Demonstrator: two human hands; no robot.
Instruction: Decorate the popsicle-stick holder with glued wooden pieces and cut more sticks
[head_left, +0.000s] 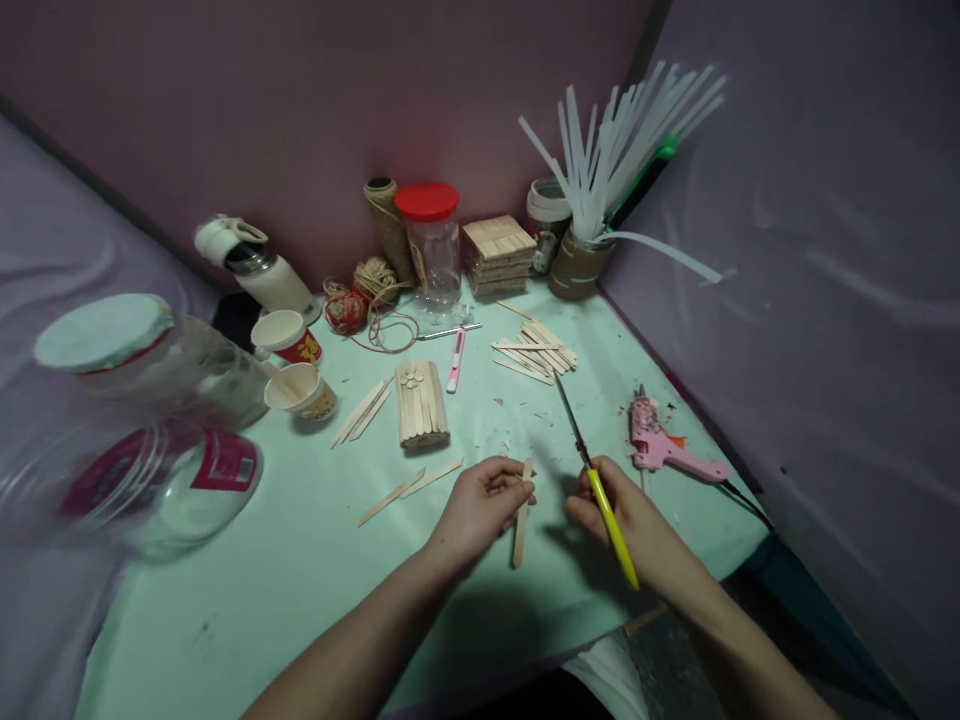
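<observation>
A flat wooden craft stick (520, 535) is pinched in my left hand (480, 505), standing nearly upright in the view. My right hand (611, 500) is closed on scissors (613, 530) with yellow handles, their dark blades pointing away toward a pile of craft sticks (536, 350). The blades are apart from the held stick. Beyond my left hand lies a small panel-like piece made of craft sticks (422, 405) with a flower shape on top. Two loose sticks (431, 477) lie left of my left hand, and several more sticks (364, 412) rest farther back.
A pink glue gun (667, 448) with a cord lies at the right. A pink cutter (456, 360) is mid-table. Paper cups (302, 392), large clear jars (202, 480) and twine balls (347, 308) stand left. Behind are a red-lidded jar (435, 255) and a pot of white strips (581, 265).
</observation>
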